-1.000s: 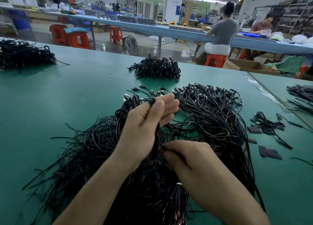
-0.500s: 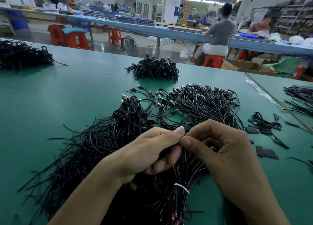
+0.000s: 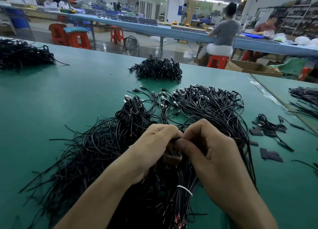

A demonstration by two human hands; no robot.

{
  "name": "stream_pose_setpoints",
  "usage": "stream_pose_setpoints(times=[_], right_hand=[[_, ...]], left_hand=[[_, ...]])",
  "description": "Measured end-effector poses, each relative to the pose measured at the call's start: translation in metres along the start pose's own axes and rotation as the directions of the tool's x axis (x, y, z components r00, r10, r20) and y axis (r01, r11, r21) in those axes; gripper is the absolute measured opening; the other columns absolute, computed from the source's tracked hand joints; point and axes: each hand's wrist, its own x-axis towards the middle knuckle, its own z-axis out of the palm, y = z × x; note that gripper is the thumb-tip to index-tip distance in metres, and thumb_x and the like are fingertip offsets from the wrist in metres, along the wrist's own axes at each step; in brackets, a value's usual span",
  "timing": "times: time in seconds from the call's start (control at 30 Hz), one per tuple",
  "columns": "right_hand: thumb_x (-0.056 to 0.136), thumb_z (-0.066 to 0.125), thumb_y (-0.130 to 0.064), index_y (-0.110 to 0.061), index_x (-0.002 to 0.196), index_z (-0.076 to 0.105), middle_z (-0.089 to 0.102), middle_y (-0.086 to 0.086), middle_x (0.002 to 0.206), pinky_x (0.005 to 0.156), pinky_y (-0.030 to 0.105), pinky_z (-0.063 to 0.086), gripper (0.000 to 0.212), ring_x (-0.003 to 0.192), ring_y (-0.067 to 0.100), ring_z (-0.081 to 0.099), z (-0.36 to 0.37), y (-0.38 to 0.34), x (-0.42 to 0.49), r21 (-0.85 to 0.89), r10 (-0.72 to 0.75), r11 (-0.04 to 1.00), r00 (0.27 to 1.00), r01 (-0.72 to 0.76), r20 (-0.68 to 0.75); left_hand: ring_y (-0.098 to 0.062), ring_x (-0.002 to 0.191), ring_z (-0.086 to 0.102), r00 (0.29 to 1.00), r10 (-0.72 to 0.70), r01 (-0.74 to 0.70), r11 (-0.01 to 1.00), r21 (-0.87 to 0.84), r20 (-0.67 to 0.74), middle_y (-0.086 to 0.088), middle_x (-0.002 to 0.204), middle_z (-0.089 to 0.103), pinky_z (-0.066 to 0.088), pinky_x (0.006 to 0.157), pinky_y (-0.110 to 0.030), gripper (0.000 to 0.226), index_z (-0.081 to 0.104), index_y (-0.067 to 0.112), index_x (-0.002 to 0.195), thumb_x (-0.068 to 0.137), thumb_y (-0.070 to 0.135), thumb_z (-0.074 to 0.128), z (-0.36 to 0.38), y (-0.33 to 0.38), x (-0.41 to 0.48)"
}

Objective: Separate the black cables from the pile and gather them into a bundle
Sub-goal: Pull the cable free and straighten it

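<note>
A big loose pile of black cables (image 3: 96,147) spreads over the green table (image 3: 68,94), its plug ends fanned out at the far right (image 3: 206,101). Near the table's front, a bundle of black cables (image 3: 185,185) tied with a white band hangs below my hands. My left hand (image 3: 153,147) and my right hand (image 3: 213,153) meet above the pile, fingers curled, both gripping the top of that bundle. The bundle's upper end is hidden inside my fingers.
A heap of coiled black cables (image 3: 158,69) sits further back, another heap (image 3: 22,54) lies at the far left. Black strips (image 3: 271,155) and a few loose cables (image 3: 268,125) lie to the right. Two people sit at a blue bench behind.
My left hand came down from its raised position and my right hand rose to meet it. Both now hold the bundle close together, with the white band lower under my hands.
</note>
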Motion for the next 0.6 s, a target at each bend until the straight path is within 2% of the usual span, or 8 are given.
stream_pose_setpoints(times=[0.1,0.2,0.3,0.37,0.4,0.47,0.53,0.6], right_hand=[[0.088,0.072,-0.012,-0.028,0.081,0.056,0.062,-0.016,0.076,0.058,0.006,0.041,0.024,0.072,0.002,0.061,0.010,0.000,0.002,-0.070,-0.062,0.996,0.995,0.056,-0.084],[0.086,0.075,-0.017,-0.029,0.081,0.060,0.061,-0.017,0.071,0.061,0.008,0.041,0.020,0.070,0.002,0.060,0.011,0.003,0.005,-0.134,-0.088,0.989,0.980,0.064,-0.177],[0.087,0.067,-0.038,-0.032,0.079,0.060,0.064,-0.017,0.080,0.062,0.012,0.044,0.012,0.072,0.005,0.061,0.010,0.003,0.007,-0.093,-0.013,0.996,0.970,-0.010,-0.241],[0.087,0.055,-0.053,-0.035,0.081,0.055,0.062,-0.023,0.088,0.063,0.010,0.045,0.019,0.075,-0.001,0.060,0.008,0.004,0.008,-0.056,0.086,0.993,0.965,-0.103,-0.250],[0.085,0.053,-0.056,-0.034,0.080,0.055,0.063,-0.022,0.086,0.063,0.010,0.046,0.022,0.074,-0.003,0.059,0.008,0.006,0.008,-0.068,0.139,0.986,0.969,-0.155,-0.204],[0.085,0.057,-0.054,-0.032,0.081,0.058,0.064,-0.014,0.075,0.061,0.013,0.049,0.023,0.072,-0.005,0.060,0.010,0.013,0.005,-0.175,0.261,0.951,0.965,-0.255,0.012],[0.091,0.062,-0.045,-0.030,0.094,0.064,0.064,-0.015,0.090,0.070,0.020,0.052,0.016,0.081,-0.001,0.061,0.019,0.022,0.001,-0.380,0.353,0.890,0.907,-0.251,0.229],[0.094,0.062,-0.036,-0.033,0.116,0.061,0.055,-0.017,0.109,0.081,0.025,0.047,0.022,0.102,0.005,0.056,0.033,0.030,-0.003,-0.531,0.374,0.829,0.879,-0.174,0.296]], left_hand=[[-0.009,0.040,0.051,0.987,-0.118,0.149,0.927,-0.345,0.111,0.000,0.050,0.053,0.045,0.040,-0.020,0.032,0.068,0.019,0.055,0.077,0.027,0.046,0.002,0.001,0.003],[-0.016,0.038,0.047,0.966,-0.165,0.198,0.967,-0.162,0.198,-0.008,0.056,0.059,0.035,0.034,-0.018,0.049,0.069,0.016,0.068,0.086,0.050,0.040,-0.003,-0.005,0.000],[-0.009,0.032,0.032,0.992,-0.124,0.124,0.991,-0.055,0.014,0.001,0.050,0.051,0.023,0.033,-0.011,0.055,0.066,0.023,0.062,0.095,0.056,0.038,-0.012,-0.005,-0.001],[-0.008,0.033,0.026,0.985,-0.068,0.058,0.996,-0.065,-0.157,0.008,0.047,0.042,0.020,0.031,-0.014,0.058,0.066,0.025,0.058,0.101,0.052,0.037,-0.019,-0.004,0.001],[-0.008,0.033,0.024,0.972,-0.045,0.025,0.996,-0.086,-0.232,0.009,0.046,0.038,0.019,0.030,-0.015,0.059,0.063,0.024,0.054,0.101,0.050,0.038,-0.023,-0.004,0.002],[-0.009,0.034,0.020,0.943,-0.016,-0.038,0.987,-0.158,-0.332,0.008,0.045,0.032,0.018,0.030,-0.015,0.061,0.054,0.025,0.047,0.101,0.048,0.039,-0.029,-0.002,0.004],[-0.009,0.034,0.017,0.925,-0.004,-0.096,0.965,-0.243,-0.380,0.007,0.045,0.029,0.018,0.030,-0.013,0.059,0.045,0.026,0.046,0.102,0.044,0.039,-0.031,0.000,0.005],[-0.009,0.032,0.017,0.916,-0.009,-0.117,0.950,-0.289,-0.400,0.006,0.044,0.028,0.018,0.029,-0.013,0.059,0.043,0.025,0.046,0.102,0.042,0.039,-0.031,-0.002,0.007]])
